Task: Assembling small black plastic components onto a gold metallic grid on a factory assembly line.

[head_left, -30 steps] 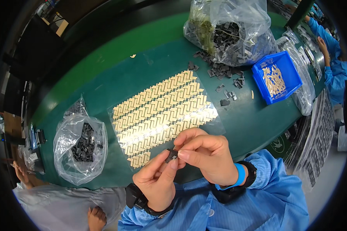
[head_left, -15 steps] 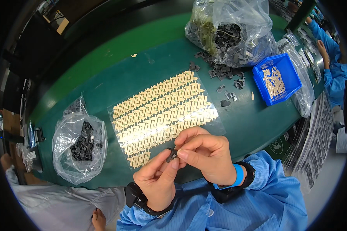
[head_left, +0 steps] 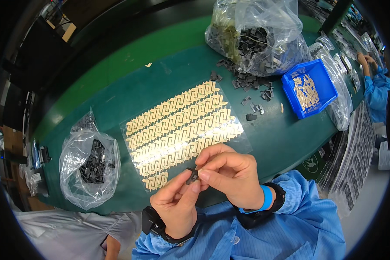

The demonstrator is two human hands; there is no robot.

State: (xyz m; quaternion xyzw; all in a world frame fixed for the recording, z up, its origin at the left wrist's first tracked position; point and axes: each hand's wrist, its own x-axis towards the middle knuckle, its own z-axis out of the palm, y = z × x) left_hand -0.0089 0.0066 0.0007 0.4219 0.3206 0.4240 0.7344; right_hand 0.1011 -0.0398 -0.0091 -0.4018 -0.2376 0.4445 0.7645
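Note:
Between my two hands is a small black plastic part point(head_left: 192, 175), held just past the near edge of the sheet. My left hand point(head_left: 176, 201) pinches it from the left between thumb and fingertips. From the other side, the thumb and forefinger of my right hand point(head_left: 229, 175) press on it. Whether the right fingertips also hold a small sticker is too small to tell. Beyond my hands lies a clear sheet point(head_left: 243, 134) bearing rows of tan, angled adhesive pieces point(head_left: 173, 125); its lowest row is partly bare.
An open clear bag point(head_left: 73, 186) of black parts stands at left. A bigger bag point(head_left: 281, 47) spills black parts point(head_left: 247, 81) at the far right, beside a blue bin point(head_left: 302, 113) holding tan scraps. People in grey point(head_left: 73, 232) and blue point(head_left: 375, 97) are nearby.
My hands keep almost the same pinch on the black part. At the far right, the other person's arms have shifted. The hand of the person in grey at lower left has moved slightly.

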